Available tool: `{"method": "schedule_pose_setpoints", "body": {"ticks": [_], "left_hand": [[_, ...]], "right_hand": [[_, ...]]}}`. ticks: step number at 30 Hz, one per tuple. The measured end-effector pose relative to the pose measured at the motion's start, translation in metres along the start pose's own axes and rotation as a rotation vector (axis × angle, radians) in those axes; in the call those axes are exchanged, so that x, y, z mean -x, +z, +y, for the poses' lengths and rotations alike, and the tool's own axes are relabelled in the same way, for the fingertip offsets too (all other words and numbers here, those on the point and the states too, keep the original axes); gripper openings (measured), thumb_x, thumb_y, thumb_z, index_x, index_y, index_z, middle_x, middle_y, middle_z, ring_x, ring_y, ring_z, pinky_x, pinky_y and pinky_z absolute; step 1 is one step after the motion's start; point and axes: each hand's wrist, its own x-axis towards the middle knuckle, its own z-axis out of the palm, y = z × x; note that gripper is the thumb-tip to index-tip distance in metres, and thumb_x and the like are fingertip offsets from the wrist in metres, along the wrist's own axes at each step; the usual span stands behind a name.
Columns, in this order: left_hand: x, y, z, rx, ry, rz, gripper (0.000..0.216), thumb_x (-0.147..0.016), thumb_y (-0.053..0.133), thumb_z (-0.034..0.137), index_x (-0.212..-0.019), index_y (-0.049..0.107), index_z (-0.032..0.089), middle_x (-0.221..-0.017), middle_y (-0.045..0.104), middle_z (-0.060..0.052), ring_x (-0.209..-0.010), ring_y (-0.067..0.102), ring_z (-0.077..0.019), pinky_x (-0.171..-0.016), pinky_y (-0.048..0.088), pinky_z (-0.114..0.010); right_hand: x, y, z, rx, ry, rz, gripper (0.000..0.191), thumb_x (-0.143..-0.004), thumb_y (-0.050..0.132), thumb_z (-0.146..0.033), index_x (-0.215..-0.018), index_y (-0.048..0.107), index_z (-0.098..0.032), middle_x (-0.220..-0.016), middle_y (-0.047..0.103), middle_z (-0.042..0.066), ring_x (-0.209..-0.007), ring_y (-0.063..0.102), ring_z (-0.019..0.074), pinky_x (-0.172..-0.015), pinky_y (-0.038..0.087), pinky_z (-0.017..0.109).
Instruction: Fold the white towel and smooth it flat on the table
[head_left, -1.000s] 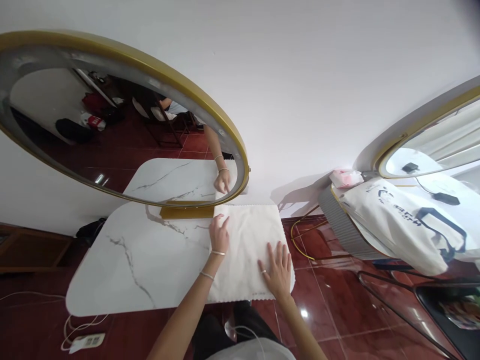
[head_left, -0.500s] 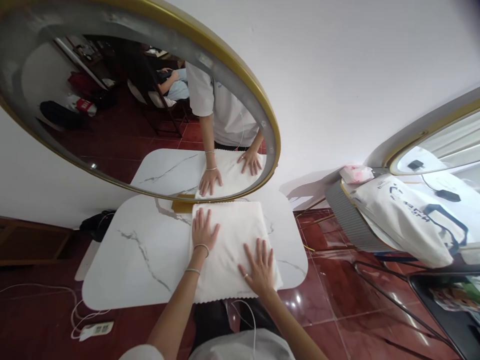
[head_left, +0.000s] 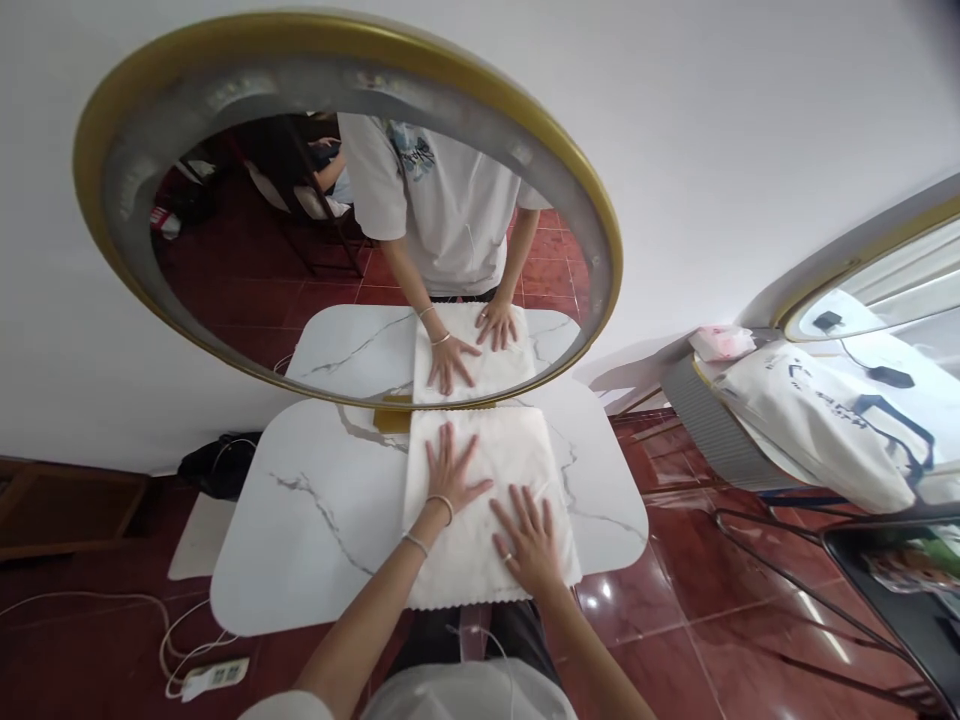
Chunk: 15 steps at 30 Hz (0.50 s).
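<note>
A folded white cloth, like a towel with scalloped edges, lies flat on the white marbled table. My left hand rests palm down on its left part, fingers spread, with bracelets at the wrist. On the right part my right hand also lies flat with fingers apart and a ring on one finger. Neither hand grips the cloth. Both hands and the cloth are reflected in the oval gold-framed mirror standing behind the table.
At the right, a second table holds a tissue pack and a white cloth bag. A black chair stands in front of it. A power strip with cables lies on the red tiled floor at lower left. Another seated person shows partly in the mirror.
My left hand has slid rightward and toward me over the cloth, its fingers spreading wider. My right hand stays nearly in place on the cloth. The view has shifted slightly.
</note>
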Motion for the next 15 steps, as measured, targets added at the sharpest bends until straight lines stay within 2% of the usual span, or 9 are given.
{"method": "schedule_pose_setpoints", "body": {"ticks": [2, 5, 9, 11, 13, 15], "left_hand": [[-0.003, 0.004, 0.008, 0.026, 0.026, 0.013, 0.087, -0.073, 0.068, 0.061, -0.147, 0.036, 0.03, -0.162, 0.006, -0.01, -0.147, 0.003, -0.0386, -0.115, 0.004, -0.063], [-0.001, 0.002, 0.0, 0.053, 0.04, 0.038, 0.081, -0.075, 0.068, 0.058, -0.146, 0.038, 0.032, -0.163, 0.003, -0.007, -0.148, 0.005, -0.0364, -0.117, 0.008, -0.058], [0.011, -0.009, -0.036, 0.046, 0.017, 0.065, 0.079, -0.076, 0.067, 0.058, -0.145, 0.039, 0.032, -0.163, 0.004, -0.006, -0.148, 0.006, -0.036, -0.117, 0.01, -0.056], [0.016, -0.016, -0.058, 0.035, 0.022, 0.07, 0.079, -0.076, 0.066, 0.059, -0.145, 0.039, 0.032, -0.162, 0.006, -0.007, -0.148, 0.007, -0.0355, -0.117, 0.012, -0.056], [0.02, -0.023, -0.081, 0.027, 0.044, 0.078, 0.078, -0.076, 0.066, 0.059, -0.145, 0.04, 0.032, -0.162, 0.008, -0.007, -0.147, 0.01, -0.0352, -0.117, 0.013, -0.056], [0.024, -0.031, -0.103, 0.021, 0.071, 0.091, 0.077, -0.076, 0.065, 0.061, -0.144, 0.042, 0.031, -0.162, 0.011, -0.007, -0.147, 0.012, -0.0354, -0.117, 0.014, -0.056]], "right_hand": [[0.004, -0.003, 0.01, 0.03, 0.014, 0.001, 0.059, -0.096, 0.041, -0.04, -0.151, 0.021, -0.036, -0.16, 0.016, 0.005, -0.147, 0.016, 0.0297, -0.115, 0.015, 0.055], [0.003, -0.002, 0.004, 0.053, 0.018, 0.012, 0.058, -0.097, 0.04, -0.038, -0.151, 0.021, -0.035, -0.16, 0.016, 0.006, -0.147, 0.015, 0.0299, -0.115, 0.018, 0.055], [-0.004, 0.01, -0.029, 0.049, -0.001, 0.022, 0.06, -0.096, 0.04, -0.038, -0.152, 0.019, -0.034, -0.159, 0.02, 0.006, -0.146, 0.017, 0.0315, -0.114, 0.019, 0.058], [-0.016, 0.018, -0.05, 0.029, 0.005, 0.046, 0.062, -0.096, 0.041, -0.04, -0.153, 0.017, -0.033, -0.155, 0.031, 0.007, -0.143, 0.025, 0.0312, -0.114, 0.018, 0.059], [-0.038, 0.027, -0.069, 0.002, 0.036, 0.086, 0.063, -0.096, 0.04, -0.038, -0.153, 0.015, -0.031, -0.145, 0.045, 0.009, -0.135, 0.037, 0.0289, -0.115, 0.018, 0.058], [-0.07, 0.037, -0.085, -0.017, 0.083, 0.126, 0.062, -0.096, 0.039, -0.037, -0.153, 0.016, -0.029, -0.14, 0.048, 0.011, -0.132, 0.04, 0.0281, -0.114, 0.02, 0.057]]}}
